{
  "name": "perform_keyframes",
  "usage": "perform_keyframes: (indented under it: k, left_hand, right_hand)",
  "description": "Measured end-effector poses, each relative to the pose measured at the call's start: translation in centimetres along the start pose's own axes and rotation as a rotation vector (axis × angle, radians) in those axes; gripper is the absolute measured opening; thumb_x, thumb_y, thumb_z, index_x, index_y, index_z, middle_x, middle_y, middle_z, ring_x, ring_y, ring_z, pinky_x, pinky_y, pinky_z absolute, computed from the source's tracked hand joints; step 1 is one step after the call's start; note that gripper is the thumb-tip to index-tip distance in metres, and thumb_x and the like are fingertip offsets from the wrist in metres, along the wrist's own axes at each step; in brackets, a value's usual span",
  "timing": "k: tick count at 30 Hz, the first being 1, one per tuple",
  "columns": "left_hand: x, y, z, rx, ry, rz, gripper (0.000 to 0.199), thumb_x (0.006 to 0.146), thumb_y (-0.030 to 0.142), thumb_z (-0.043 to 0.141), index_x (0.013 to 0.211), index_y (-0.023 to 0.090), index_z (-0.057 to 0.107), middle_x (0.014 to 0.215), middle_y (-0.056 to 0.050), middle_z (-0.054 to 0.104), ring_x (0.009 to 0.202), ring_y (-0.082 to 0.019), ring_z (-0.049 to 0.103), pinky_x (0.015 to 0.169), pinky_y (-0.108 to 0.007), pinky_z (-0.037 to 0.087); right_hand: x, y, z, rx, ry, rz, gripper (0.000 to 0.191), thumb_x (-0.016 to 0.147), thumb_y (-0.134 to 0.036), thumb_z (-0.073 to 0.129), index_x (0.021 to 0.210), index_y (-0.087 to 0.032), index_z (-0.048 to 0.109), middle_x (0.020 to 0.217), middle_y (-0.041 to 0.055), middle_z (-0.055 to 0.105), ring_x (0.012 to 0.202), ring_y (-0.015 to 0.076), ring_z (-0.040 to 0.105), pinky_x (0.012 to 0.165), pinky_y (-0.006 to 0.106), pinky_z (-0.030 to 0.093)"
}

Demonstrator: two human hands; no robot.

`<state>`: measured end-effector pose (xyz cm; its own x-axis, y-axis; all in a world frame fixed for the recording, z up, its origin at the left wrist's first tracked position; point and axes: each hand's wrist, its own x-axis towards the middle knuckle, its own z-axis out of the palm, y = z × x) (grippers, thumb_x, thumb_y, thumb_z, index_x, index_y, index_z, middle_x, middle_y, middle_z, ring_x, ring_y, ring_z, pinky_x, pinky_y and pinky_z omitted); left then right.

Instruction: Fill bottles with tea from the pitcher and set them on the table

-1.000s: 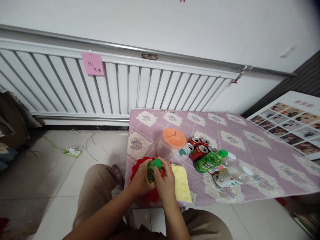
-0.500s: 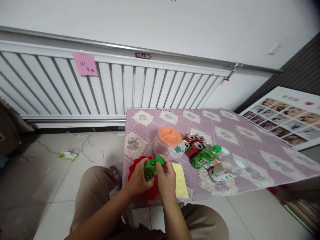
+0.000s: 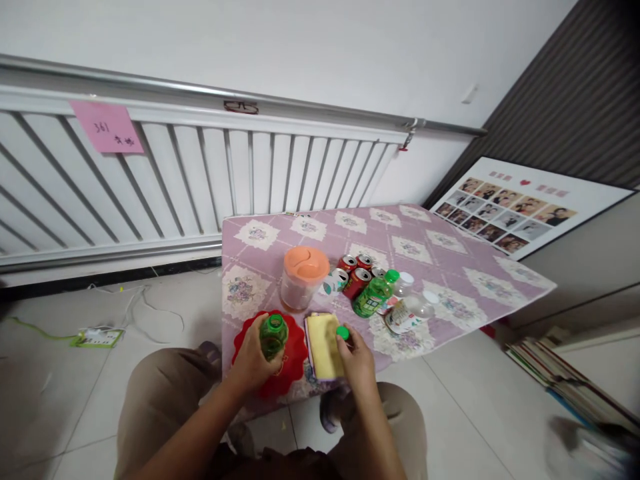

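Observation:
My left hand [image 3: 255, 357] is wrapped round a green plastic bottle [image 3: 274, 337], upright and uncapped, over a red scalloped tray [image 3: 293, 370]. Pinched in my right hand [image 3: 357, 357] is a green bottle cap [image 3: 343, 332], held above the right edge of a folded yellow cloth [image 3: 323, 347]. Behind the tray stands a clear container [image 3: 295, 290] with an orange lid [image 3: 306, 263]. To the right of it are several drink cans [image 3: 357, 281], a capped green bottle [image 3: 373, 298] and clear bottles with white caps [image 3: 410, 313].
The table [image 3: 435, 267] has a purple flowered cloth and stands against a white radiator [image 3: 280, 173]. A photo board [image 3: 500, 207] leans at the far right. On the floor at left lie a power strip [image 3: 97, 338] and cables. Books [image 3: 575, 380] are stacked at lower right.
My hands have moved apart, and the cap has come away from the bottle to the right in my right hand. The camera view has turned to the right.

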<state>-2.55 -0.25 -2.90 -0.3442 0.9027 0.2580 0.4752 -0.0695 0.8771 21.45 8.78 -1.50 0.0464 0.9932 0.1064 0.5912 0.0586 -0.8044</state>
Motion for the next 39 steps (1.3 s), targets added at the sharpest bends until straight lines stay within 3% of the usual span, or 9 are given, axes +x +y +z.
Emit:
perform_keyframes:
  k: [4,7,14,24,39]
  left_hand:
    - [0.0,0.0,0.0,-0.021,0.003,0.003,0.080,0.074,0.031,0.074,0.142,0.017,0.035,0.139,-0.018,0.054,0.132,-0.032,0.054,0.111,-0.052,0.045]
    - [0.0,0.1,-0.1,-0.025,-0.006,0.001,0.080,0.075,0.032,0.074,0.142,0.018,0.033,0.139,-0.018,0.053,0.134,-0.031,0.053,0.112,-0.052,0.044]
    - [0.0,0.1,-0.1,-0.001,0.000,0.004,0.079,0.075,0.033,0.072,0.142,0.018,0.034,0.137,-0.019,0.054,0.130,-0.032,0.056,0.110,-0.052,0.047]
    - [0.1,0.3,-0.1,-0.002,0.007,0.010,0.077,0.075,0.032,0.072,0.141,0.019,0.033,0.137,-0.017,0.053,0.132,-0.031,0.054,0.111,-0.053,0.045]
    - [0.6,0.7,-0.3,-0.015,-0.011,-0.024,0.078,0.075,0.029,0.073,0.142,0.019,0.034,0.139,-0.017,0.054,0.131,-0.030,0.055,0.110,-0.049,0.046]
  right_hand:
    - [0.7,2.4,-2.9,-0.275,-0.010,0.023,0.040,0.080,-0.029,0.053,0.112,-0.013,0.070,0.109,0.0174,0.073,0.101,0.0283,0.067,0.093,0.041,0.050]
    - [0.5,3.1,-4.2,-0.483,-0.077,0.054,0.033,0.082,-0.018,0.052,0.109,-0.013,0.071,0.102,0.0175,0.072,0.098,0.0275,0.066,0.090,0.038,0.048]
    - [0.1,2.7,-3.8,-0.743,-0.235,0.085,0.030,0.087,-0.013,0.051,0.109,-0.018,0.071,0.109,0.0145,0.070,0.102,0.0266,0.065,0.077,0.033,0.046]
    - [1.0,3.8,-3.6,-0.674,-0.269,-0.019,0.043,0.087,-0.020,0.058,0.130,-0.013,0.060,0.113,0.0135,0.069,0.102,0.0229,0.065,0.088,0.029,0.045]
    - [1.1,5.6,-3.2,-0.518,-0.121,-0.060,0.027,0.079,-0.020,0.062,0.104,-0.019,0.072,0.097,0.0102,0.068,0.093,0.0252,0.064,0.091,0.035,0.046]
